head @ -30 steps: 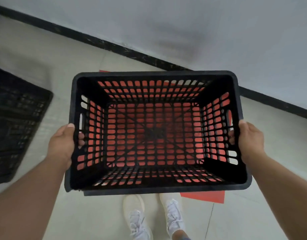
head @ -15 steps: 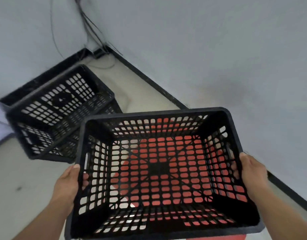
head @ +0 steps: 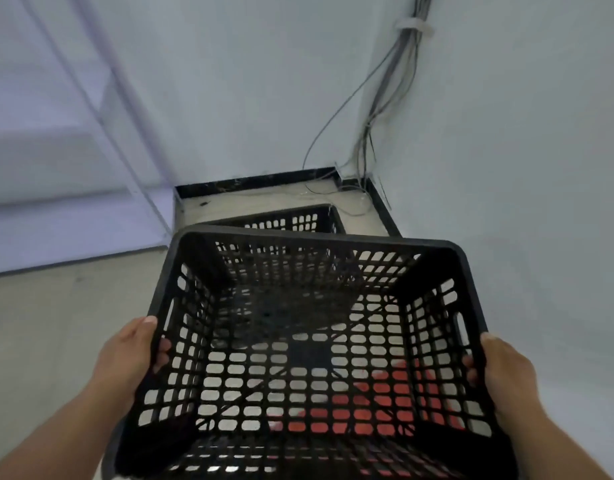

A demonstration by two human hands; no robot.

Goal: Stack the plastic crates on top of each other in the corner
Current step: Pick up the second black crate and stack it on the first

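Both hands, left hand [head: 125, 362] and right hand [head: 506, 379], fingers clamped on a black perforated plastic crate [head: 309, 341], carry it toward the corner crate [head: 291, 220]; lowering squarely comes next.

Corner crate [head: 291, 220] and loose cables [head: 371, 133] (trailing down the wall) crowd the corner; floor [head: 56, 323] leftward lies open.

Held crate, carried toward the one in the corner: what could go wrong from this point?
The held crate hides most of the corner crate, so both hands may lower it misaligned, leaving it tilted or caught on a rim. Loose cables trail down the wall to the floor just behind that crate; pushing the stack back could snag or pinch them. Something red lies on the floor beneath, seen only through the mesh, and could be a trip hazard.
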